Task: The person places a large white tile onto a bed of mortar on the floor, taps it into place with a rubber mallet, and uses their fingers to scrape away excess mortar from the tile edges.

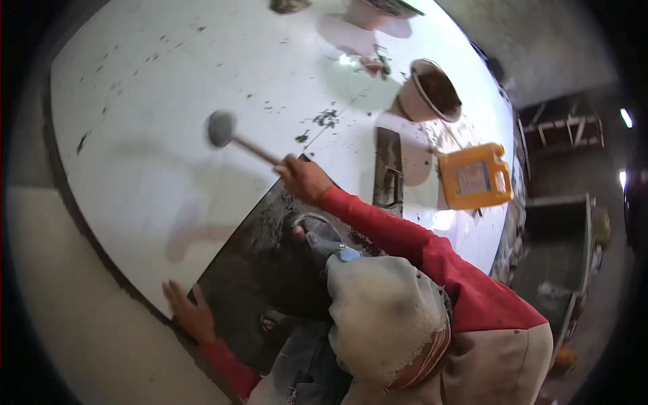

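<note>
My right hand point(304, 177) grips the wooden handle of a rubber mallet point(221, 128), its grey, slightly blurred head raised over a white tile point(135, 169). My left hand point(189, 310) lies with fingers spread at the lower tile edge, by the corner of a dark, mortar-smeared gap point(236, 277) in the white floor. My feet and worn trouser knee point(378, 304) are over that gap. Right of it, on the tiles, lies a long dark flat tool with a handle point(388, 162).
A yellow jerrycan point(476, 177) and a bucket point(418, 98) stand at the right, with another container point(368, 19) farther back. Dark scraps point(324, 118) are scattered on the tiles. Beyond the floor's right edge are a grey wall point(513, 40) and a large trough-like structure point(553, 250).
</note>
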`<state>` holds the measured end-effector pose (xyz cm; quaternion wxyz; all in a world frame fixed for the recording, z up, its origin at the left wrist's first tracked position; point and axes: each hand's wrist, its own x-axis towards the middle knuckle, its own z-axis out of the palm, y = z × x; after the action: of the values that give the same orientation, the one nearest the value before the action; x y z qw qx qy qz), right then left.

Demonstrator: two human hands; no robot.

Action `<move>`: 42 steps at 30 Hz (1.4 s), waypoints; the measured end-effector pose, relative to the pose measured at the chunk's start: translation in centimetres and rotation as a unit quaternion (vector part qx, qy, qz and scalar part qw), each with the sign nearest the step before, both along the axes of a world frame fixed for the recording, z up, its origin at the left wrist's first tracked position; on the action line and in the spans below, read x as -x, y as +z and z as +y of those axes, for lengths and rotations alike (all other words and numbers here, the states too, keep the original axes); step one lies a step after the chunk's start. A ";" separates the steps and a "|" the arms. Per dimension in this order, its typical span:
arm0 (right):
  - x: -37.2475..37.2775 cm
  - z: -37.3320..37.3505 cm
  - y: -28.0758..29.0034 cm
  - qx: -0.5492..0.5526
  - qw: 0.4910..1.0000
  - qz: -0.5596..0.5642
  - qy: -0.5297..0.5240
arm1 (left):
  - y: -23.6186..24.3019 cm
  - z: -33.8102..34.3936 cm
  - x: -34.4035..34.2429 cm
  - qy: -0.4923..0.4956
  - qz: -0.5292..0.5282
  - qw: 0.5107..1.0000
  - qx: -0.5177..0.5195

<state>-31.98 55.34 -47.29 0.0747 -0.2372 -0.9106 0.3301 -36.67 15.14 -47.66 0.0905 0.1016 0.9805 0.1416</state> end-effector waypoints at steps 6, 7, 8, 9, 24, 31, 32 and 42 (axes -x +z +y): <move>-4.9 13.2 -5.0 -0.163 0.952 0.020 -0.259 | 3.1 1.5 2.3 0.140 -0.083 0.975 -0.153; -6.0 14.8 -5.2 -0.143 0.948 0.013 -0.283 | 3.2 1.9 2.4 0.141 -0.069 0.975 -0.155; -6.6 16.4 -5.3 -0.231 0.935 -0.044 -0.266 | 3.5 2.2 2.2 0.153 -0.065 0.976 -0.140; -7.5 17.6 -5.0 -0.137 0.921 -0.058 -0.359 | 3.8 2.5 1.8 0.160 -0.042 0.975 -0.149; 7.1 23.9 0.1 -0.116 0.991 0.065 0.007 | 10.8 -1.9 -19.2 0.403 -0.041 0.857 -0.318; 23.7 2.6 1.5 -0.026 0.944 0.082 0.318 | 11.6 6.6 -44.3 0.721 -0.022 0.692 0.017; 24.5 -0.4 2.4 -0.076 0.910 0.149 0.380 | 11.7 8.0 -47.7 0.758 -0.086 0.645 0.042; 20.6 -12.0 4.8 -0.042 0.811 0.008 0.584 | 11.7 14.2 -67.8 0.856 -0.091 0.506 0.056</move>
<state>-52.60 43.31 -42.51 -0.1151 0.3451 -0.8901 0.2745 31.10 29.29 -36.00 0.0193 -0.8057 0.5829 0.1037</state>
